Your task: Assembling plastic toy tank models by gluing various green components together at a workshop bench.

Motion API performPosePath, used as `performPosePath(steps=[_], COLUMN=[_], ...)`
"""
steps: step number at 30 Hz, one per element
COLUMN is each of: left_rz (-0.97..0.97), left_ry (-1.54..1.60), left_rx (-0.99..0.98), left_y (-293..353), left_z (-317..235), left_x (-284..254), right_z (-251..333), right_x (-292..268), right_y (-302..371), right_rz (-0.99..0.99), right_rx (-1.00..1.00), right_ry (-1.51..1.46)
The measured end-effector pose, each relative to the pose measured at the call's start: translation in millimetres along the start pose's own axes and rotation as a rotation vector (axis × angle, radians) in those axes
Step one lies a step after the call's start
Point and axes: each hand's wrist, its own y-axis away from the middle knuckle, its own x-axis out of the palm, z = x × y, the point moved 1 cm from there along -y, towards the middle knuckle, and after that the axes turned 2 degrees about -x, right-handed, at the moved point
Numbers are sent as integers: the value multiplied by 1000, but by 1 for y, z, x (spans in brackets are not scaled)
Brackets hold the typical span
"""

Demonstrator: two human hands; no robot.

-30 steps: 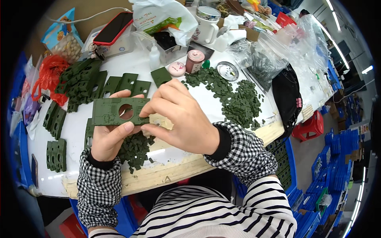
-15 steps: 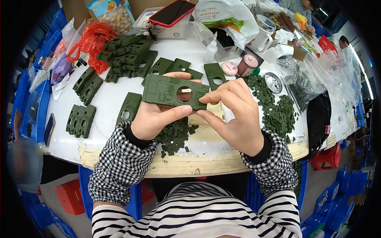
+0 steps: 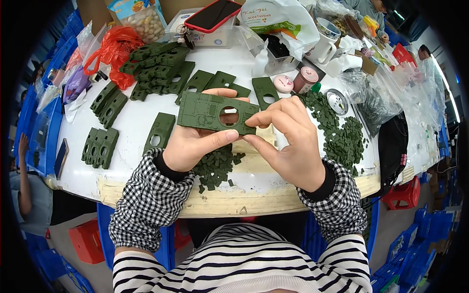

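Note:
A dark green plastic toy tank hull (image 3: 201, 110) with a round hole is held up over the table. My left hand (image 3: 193, 149) grips it from below, thumb along the near edge and fingers behind. At the hull's right end, the thumb and index finger of my right hand (image 3: 295, 141) pinch its corner; any small part between those fingertips is hidden. Below the hull lies a heap of small green pieces (image 3: 215, 168). A cream-coloured block (image 3: 264, 139), partly covered by my hands, sits behind them. One more green hull (image 3: 159, 133) lies left of my left wrist.
Stacked green hulls (image 3: 159, 68) stand at the back left, near a red plastic bag (image 3: 115, 51). On the right are more small green pieces (image 3: 344, 141), a round tin (image 3: 336, 101) and a pink jar (image 3: 305, 78). A dropper bottle (image 3: 261, 63) stands behind. A person (image 3: 31, 195) is at far left.
The hull and both hands stay almost in place, with only a tiny shift. At the far left, the other person's arm and body have moved.

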Motion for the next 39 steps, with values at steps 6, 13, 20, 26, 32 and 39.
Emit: performPosePath(steps=[6, 13, 20, 26, 32, 39], left_rz=[-4, -29, -26, -35, -34, 29], left_ry=[6, 10, -3, -1, -3, 127], left_rx=[1, 31, 40, 40, 44, 25], left_y=[1, 2, 2, 3, 2, 1], left_z=[0, 2, 2, 4, 2, -4], left_x=[2, 1, 2, 3, 4, 4], right_z=[2, 3, 4, 6, 6, 6], right_x=[1, 3, 2, 3, 2, -2], right_y=[3, 3, 4, 5, 5, -1], right_rz=[-9, -76, -61, -63, -67, -75], right_rx=[4, 6, -2, -39, -64, -70], right_ry=[-12, 2, 31, 76, 94, 14])
